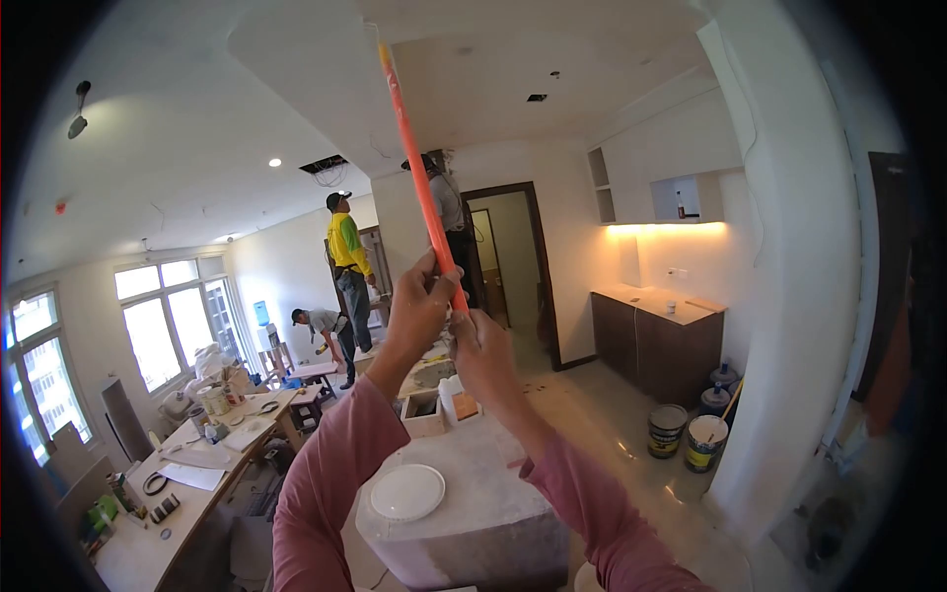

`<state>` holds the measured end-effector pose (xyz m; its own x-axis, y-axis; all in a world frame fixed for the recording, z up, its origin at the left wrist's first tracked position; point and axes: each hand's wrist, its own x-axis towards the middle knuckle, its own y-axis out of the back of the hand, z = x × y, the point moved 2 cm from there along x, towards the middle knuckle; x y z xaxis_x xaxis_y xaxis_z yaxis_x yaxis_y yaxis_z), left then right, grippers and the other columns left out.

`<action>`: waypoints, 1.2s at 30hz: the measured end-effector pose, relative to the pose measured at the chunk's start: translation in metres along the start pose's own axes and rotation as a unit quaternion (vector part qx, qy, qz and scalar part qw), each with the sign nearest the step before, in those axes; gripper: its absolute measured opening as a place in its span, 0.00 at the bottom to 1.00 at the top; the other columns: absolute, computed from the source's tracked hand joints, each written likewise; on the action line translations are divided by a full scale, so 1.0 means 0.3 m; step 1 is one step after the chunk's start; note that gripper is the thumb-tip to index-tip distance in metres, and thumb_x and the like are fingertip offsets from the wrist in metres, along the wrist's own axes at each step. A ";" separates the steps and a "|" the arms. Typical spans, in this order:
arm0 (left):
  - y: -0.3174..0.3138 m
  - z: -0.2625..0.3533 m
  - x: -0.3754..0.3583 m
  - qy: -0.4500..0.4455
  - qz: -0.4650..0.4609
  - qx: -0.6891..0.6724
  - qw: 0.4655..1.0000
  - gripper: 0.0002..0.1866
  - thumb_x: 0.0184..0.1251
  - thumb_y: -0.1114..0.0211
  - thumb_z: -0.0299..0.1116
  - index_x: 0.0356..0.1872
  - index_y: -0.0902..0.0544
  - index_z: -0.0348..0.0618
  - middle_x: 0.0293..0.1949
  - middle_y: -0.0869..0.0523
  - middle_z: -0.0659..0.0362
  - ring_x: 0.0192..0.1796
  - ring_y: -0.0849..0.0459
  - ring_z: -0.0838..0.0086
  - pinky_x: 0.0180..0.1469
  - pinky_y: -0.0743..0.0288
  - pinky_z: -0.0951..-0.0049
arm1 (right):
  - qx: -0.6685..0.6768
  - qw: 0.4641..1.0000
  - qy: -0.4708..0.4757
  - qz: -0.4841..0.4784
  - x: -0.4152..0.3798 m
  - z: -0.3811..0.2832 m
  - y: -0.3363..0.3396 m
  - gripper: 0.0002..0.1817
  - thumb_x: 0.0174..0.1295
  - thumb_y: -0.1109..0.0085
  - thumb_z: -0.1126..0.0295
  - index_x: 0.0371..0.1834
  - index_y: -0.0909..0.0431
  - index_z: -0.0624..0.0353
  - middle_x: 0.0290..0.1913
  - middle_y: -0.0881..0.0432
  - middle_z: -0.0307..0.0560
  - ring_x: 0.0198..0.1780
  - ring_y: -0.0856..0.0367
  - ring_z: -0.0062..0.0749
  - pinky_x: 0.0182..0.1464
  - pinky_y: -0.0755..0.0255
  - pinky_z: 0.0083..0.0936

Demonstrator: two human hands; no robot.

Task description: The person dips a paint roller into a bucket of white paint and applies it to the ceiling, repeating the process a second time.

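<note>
My left hand (422, 301) is wrapped round a long orange paint roller pole (418, 178). Just below it, my right hand (481, 353) grips the same pole near its lower end. The pole slants up and a little left, its yellow upper end (386, 55) close to the white ceiling beam (306, 69). A thin wire frame shows at the tip; the roller head itself is hard to make out. Below my arms, a round white lid (407, 492) lies on a dusty, pale-covered surface (483, 493).
A person in yellow (345, 242) stands raised up, another (330, 331) bends lower, and a third (449, 202) is partly behind the pole. Paint buckets (706, 442) stand right, by a white column (789, 247). A cluttered workbench (182, 528) runs along the left.
</note>
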<state>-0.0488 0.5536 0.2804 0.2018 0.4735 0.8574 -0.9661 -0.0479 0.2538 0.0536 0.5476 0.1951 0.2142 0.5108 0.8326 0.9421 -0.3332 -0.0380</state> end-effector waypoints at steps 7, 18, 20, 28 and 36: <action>0.007 0.205 -0.243 0.004 -0.007 -0.045 0.999 0.18 0.72 0.40 0.28 0.57 0.25 0.29 0.31 0.17 0.58 0.34 0.18 0.80 0.37 0.25 0.78 | 0.066 0.996 -0.055 -0.026 -0.251 -0.170 0.075 0.15 0.76 0.52 0.63 0.38 0.25 0.65 0.19 0.23 0.49 0.21 0.21 0.33 0.27 0.32 0.32; 0.073 0.240 -0.332 0.022 -0.018 -0.055 0.998 0.19 0.72 0.40 0.29 0.59 0.25 0.29 0.27 0.24 0.64 0.29 0.28 0.85 0.31 0.32 0.79 | 0.140 0.978 -0.131 -0.081 -0.362 -0.294 0.064 0.19 0.80 0.58 0.56 0.37 0.29 0.59 0.21 0.29 0.34 0.19 0.32 0.15 0.21 0.37 0.19; 0.090 0.238 -0.322 0.011 -0.021 -0.048 0.999 0.19 0.72 0.40 0.29 0.59 0.25 0.29 0.27 0.23 0.63 0.29 0.27 0.85 0.32 0.31 0.78 | 0.141 0.979 -0.126 -0.075 -0.356 -0.288 0.046 0.18 0.79 0.57 0.59 0.37 0.28 0.61 0.20 0.27 0.37 0.18 0.30 0.18 0.21 0.36 0.22; 0.098 0.225 -0.301 0.024 -0.013 -0.029 0.999 0.17 0.72 0.39 0.30 0.57 0.24 0.32 0.28 0.20 0.60 0.29 0.23 0.82 0.33 0.27 0.77 | 0.122 0.981 -0.125 -0.080 -0.325 -0.262 0.028 0.17 0.79 0.56 0.60 0.37 0.27 0.63 0.18 0.25 0.39 0.17 0.26 0.21 0.22 0.34 0.24; 0.067 0.180 -0.305 0.025 -0.008 -0.040 0.999 0.19 0.72 0.39 0.30 0.58 0.25 0.30 0.31 0.18 0.59 0.31 0.21 0.82 0.35 0.26 0.77 | 0.133 0.980 -0.121 -0.088 -0.327 -0.232 0.049 0.17 0.78 0.55 0.61 0.39 0.26 0.63 0.18 0.25 0.39 0.18 0.25 0.21 0.22 0.33 0.25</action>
<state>-0.0781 0.4617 0.2314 0.2109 0.5176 0.8292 -0.9729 0.0291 0.2293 0.0284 0.4374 0.1512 0.0661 0.7260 0.6845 0.9970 -0.0206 -0.0744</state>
